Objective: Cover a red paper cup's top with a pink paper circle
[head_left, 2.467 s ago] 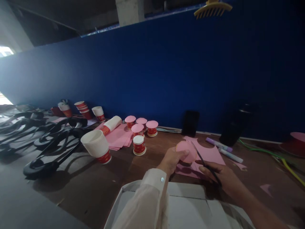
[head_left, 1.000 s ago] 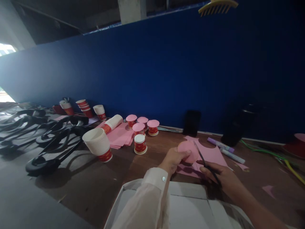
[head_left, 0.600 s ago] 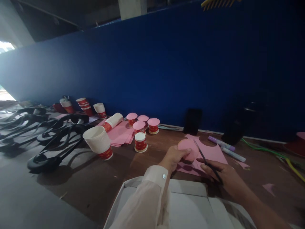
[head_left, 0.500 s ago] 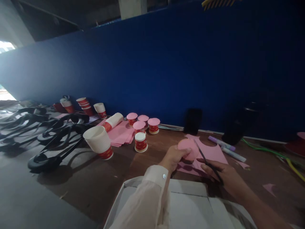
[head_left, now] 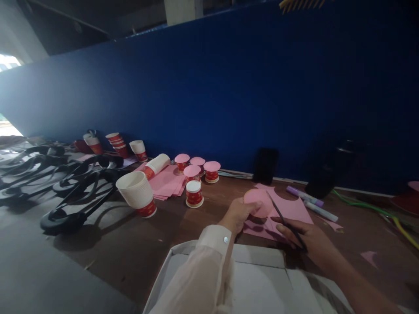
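Note:
A round pink paper disc [head_left: 260, 201] is pinched in my left hand [head_left: 238, 214], the thumb lying over its face. Dark scissors [head_left: 283, 220] are gripped in my right hand [head_left: 301, 233], their blades pointing up and left beside the disc's right edge. Beneath both hands lies a pink paper sheet [head_left: 293, 209] with rounded pieces cut out of it. Left of my hands stands an upturned red paper cup [head_left: 194, 194] with a white top. Behind it, several similar red cups carry pink discs, such as this disc-topped cup [head_left: 212, 172].
Stacked paper cups [head_left: 137, 194] stand left, near pink sheets [head_left: 168, 183] and black headphones [head_left: 65, 216]. A white box [head_left: 258, 257] is close in front. Markers [head_left: 304, 196], a black phone-like slab [head_left: 266, 165], a dark bottle [head_left: 334, 168] and green cable [head_left: 350, 202] lie right, below the blue partition [head_left: 209, 87].
Hardly anything differs. The disc in my left hand has turned or tilted slightly, and the view has shifted a little. Both hands keep their holds.

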